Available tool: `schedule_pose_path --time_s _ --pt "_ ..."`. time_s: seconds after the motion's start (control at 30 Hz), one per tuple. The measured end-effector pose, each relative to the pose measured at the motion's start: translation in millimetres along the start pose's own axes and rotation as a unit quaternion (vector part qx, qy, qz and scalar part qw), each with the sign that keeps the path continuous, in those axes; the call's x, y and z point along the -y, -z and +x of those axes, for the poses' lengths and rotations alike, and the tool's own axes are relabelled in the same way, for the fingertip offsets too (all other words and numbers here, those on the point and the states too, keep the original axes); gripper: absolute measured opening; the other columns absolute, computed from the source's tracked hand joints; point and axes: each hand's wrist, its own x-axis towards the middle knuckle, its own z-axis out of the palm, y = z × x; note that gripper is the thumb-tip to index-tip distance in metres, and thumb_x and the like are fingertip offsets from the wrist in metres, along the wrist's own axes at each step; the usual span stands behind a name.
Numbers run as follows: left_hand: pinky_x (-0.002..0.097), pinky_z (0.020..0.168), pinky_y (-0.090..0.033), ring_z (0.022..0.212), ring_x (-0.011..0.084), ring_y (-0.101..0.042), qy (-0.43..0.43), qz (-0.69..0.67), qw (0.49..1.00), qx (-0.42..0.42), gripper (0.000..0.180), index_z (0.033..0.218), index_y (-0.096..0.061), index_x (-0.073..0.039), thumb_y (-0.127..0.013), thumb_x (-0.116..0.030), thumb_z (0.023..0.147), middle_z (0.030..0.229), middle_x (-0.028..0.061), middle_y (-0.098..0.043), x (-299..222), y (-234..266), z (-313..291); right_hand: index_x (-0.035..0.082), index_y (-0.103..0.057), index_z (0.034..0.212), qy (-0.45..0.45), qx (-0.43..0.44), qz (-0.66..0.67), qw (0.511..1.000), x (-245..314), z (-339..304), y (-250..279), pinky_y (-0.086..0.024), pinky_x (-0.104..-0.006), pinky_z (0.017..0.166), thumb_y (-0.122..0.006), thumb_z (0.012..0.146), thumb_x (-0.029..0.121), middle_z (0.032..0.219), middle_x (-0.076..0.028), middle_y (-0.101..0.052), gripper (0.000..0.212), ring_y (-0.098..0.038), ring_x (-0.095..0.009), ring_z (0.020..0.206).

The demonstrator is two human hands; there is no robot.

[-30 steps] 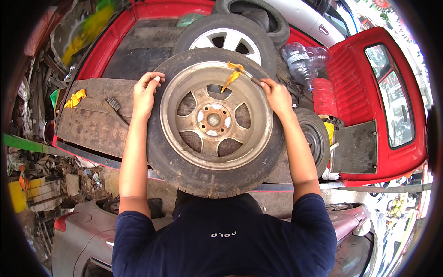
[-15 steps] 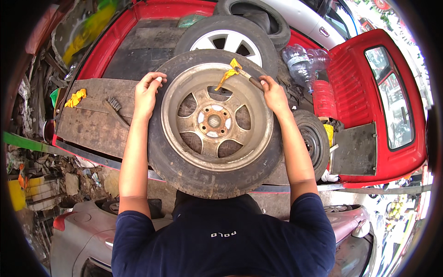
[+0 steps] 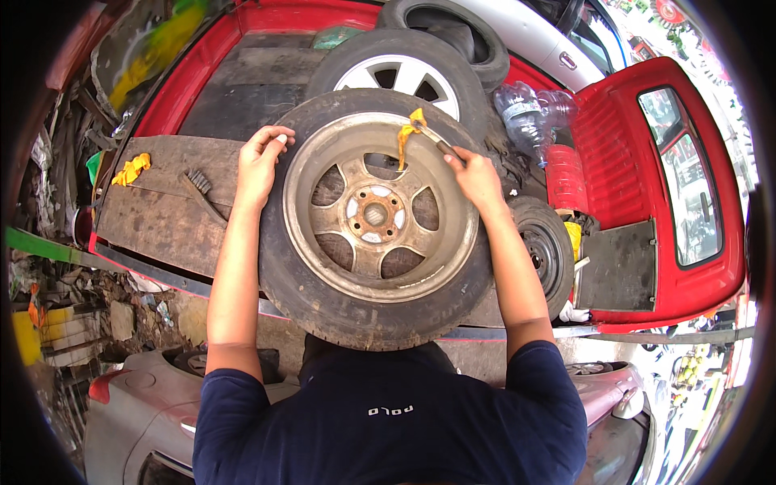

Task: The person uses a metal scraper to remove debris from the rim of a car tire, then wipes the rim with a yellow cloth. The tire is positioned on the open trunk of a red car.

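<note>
A worn wheel (image 3: 301,263), a black tyre on a dirty alloy rim with a rusty hub, lies face up in front of me. My left hand (image 3: 263,162) is at its upper left edge, fingers curled over the tyre's side. At the upper right, my right hand (image 3: 477,174) is closed on the dark handle of a slim tool (image 3: 432,136) with a light shaft. A crumpled yellow cloth (image 3: 406,145) hangs from the tool's tip over the rim; it hides the tip. On the wooden board (image 3: 153,210) left of the wheel lie a dark-bristled brush (image 3: 198,184) and another yellow cloth (image 3: 132,169).
Behind is a wheel with a silver rim (image 3: 388,69), then a bare tyre (image 3: 487,40). A smaller wheel (image 3: 546,255) and clear plastic bottles (image 3: 525,109) are on the right, beside the red truck cab (image 3: 614,137). A silver car (image 3: 137,404) is at lower left.
My right hand has shifted slightly left and down with the tool. The cloth at its tip has moved right and now hangs straighter. My left hand stays where it was.
</note>
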Motion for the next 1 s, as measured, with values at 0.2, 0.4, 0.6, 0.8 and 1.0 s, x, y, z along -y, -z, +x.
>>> schedule_pose_path --time_s 0.2,0.4,0.6,0.8,1.0 --pt "0.0219 0.072 -0.042 0.083 0.0060 -0.056 0.008 -0.004 1.000 -0.007 0.018 0.109 -0.074 -0.007 -0.061 -0.012 0.097 0.096 -0.0019 -0.071 -2 0 0 0.016 -0.072 0.128 0.000 0.009 -0.019 1.000 7 4 2 -0.053 -0.0465 0.097 -0.064 0.096 0.046 0.113 -0.023 -0.072 0.044 -0.069 -0.038 0.111" --pt "0.0228 0.073 -0.042 0.085 0.0076 -0.056 -0.008 -0.019 1.000 -0.011 0.020 0.109 -0.073 -0.004 -0.059 -0.012 0.098 0.098 0.0025 -0.071 -3 0 -1 0.010 -0.072 0.126 -0.015 0.004 -0.036 0.999 -20 -12 27 -0.053 -0.0456 0.097 -0.063 0.096 0.045 0.113 -0.023 -0.073 0.047 -0.069 -0.037 0.112" --pt "0.0230 0.073 -0.042 0.085 0.0080 -0.056 0.002 -0.012 1.000 -0.014 0.022 0.111 -0.073 -0.003 -0.058 -0.013 0.099 0.098 0.0037 -0.072 -2 1 0 0.016 -0.073 0.127 0.015 0.036 0.025 0.999 30 13 -14 -0.054 -0.0474 0.095 -0.063 0.097 0.045 0.110 -0.021 -0.074 0.042 -0.070 -0.038 0.108" --pt "0.0232 0.073 -0.043 0.085 0.0083 -0.057 -0.001 -0.034 0.999 -0.022 0.023 0.111 -0.072 -0.002 -0.057 -0.013 0.099 0.098 0.0050 -0.072 0 3 -2 0.019 -0.072 0.128 0.006 0.016 -0.016 1.000 24 9 -6 -0.054 -0.0486 0.094 -0.062 0.097 0.046 0.110 -0.021 -0.074 0.042 -0.070 -0.038 0.108" --pt "0.0230 0.072 -0.043 0.084 0.0080 -0.057 -0.010 -0.041 0.999 -0.024 0.023 0.111 -0.072 -0.002 -0.057 -0.013 0.099 0.098 0.0046 -0.072 1 2 0 0.014 -0.072 0.127 -0.022 -0.003 -0.043 0.999 -13 -12 21 -0.053 -0.0473 0.097 -0.061 0.097 0.046 0.113 -0.021 -0.073 0.045 -0.069 -0.038 0.112"
